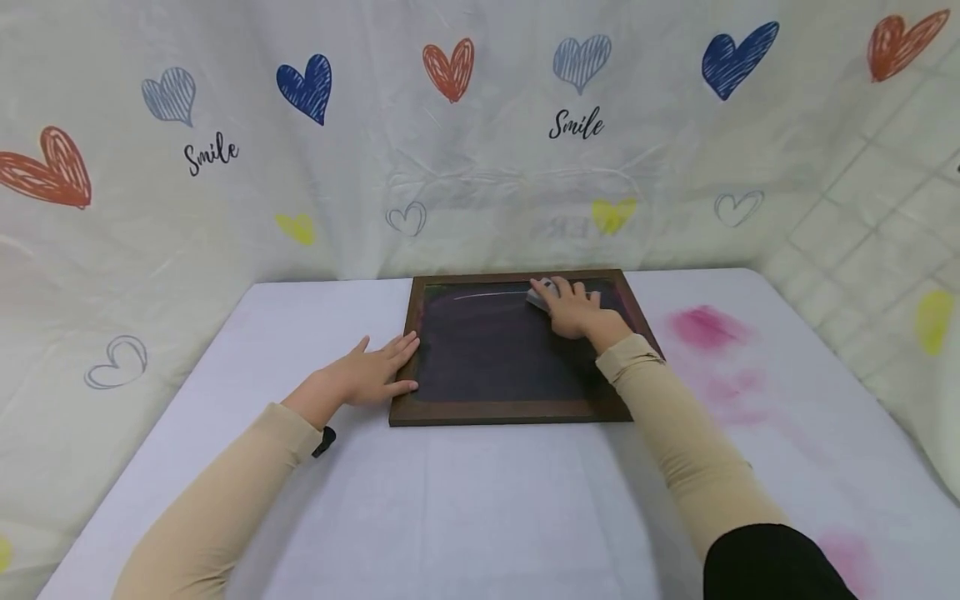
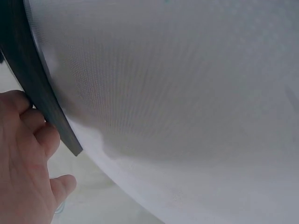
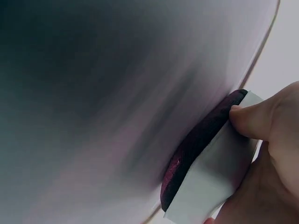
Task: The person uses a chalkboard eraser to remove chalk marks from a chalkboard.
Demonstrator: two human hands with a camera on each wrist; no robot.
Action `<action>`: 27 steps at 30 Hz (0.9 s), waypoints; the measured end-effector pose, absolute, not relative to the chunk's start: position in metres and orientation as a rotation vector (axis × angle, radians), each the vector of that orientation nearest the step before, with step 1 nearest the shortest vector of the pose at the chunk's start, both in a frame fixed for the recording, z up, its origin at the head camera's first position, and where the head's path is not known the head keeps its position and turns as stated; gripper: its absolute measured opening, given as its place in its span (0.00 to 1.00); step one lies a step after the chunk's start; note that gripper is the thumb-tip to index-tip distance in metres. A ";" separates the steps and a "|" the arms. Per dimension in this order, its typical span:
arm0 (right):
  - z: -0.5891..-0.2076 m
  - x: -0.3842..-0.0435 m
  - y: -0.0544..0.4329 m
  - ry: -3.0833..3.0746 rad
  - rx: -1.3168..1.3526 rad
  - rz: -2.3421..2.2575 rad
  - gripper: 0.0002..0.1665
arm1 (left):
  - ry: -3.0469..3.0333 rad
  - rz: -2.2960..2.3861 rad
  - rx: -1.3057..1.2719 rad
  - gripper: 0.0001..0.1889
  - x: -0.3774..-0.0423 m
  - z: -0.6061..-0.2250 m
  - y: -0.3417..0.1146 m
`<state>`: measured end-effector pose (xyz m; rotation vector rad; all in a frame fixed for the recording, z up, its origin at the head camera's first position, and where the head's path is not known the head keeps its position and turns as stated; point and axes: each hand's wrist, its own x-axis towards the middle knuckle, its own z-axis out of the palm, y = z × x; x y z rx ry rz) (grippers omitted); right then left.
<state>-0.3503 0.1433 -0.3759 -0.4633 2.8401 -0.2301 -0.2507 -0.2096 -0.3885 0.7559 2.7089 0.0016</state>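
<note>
A small chalkboard (image 1: 495, 358) in a brown wooden frame lies flat on the table. My right hand (image 1: 576, 310) grips a chalkboard eraser (image 1: 537, 297) near the board's upper right. In the right wrist view, the eraser (image 3: 212, 163) has a pale grey body and a dark felt pad marked with pink dust, thumb on one side. A thin chalk line (image 1: 487, 295) runs along the top of the board, left of the eraser. My left hand (image 1: 367, 372) rests with spread fingers on the frame's left edge, also seen beside the frame (image 2: 42, 93) in the left wrist view.
A white cloth (image 1: 495, 508) covers the table, with pink chalk smudges (image 1: 708, 327) to the board's right. Behind it hangs a pale curtain (image 1: 510, 150) printed with hearts and "Smile". A black object (image 1: 772, 562) covers part of the right sleeve.
</note>
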 end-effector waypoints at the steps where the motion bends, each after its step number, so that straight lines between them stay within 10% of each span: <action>1: -0.376 -0.351 0.153 2.843 -0.439 -0.230 0.39 | 2.709 0.004 0.758 0.44 -0.251 -0.388 -0.210; 15: -0.374 -0.354 0.160 2.846 -0.394 -0.261 0.40 | 2.710 0.016 0.750 0.44 -0.250 -0.388 -0.210; 27: -0.376 -0.321 0.100 2.742 -0.897 -0.050 0.36 | 2.721 0.017 0.754 0.44 -0.251 -0.393 -0.210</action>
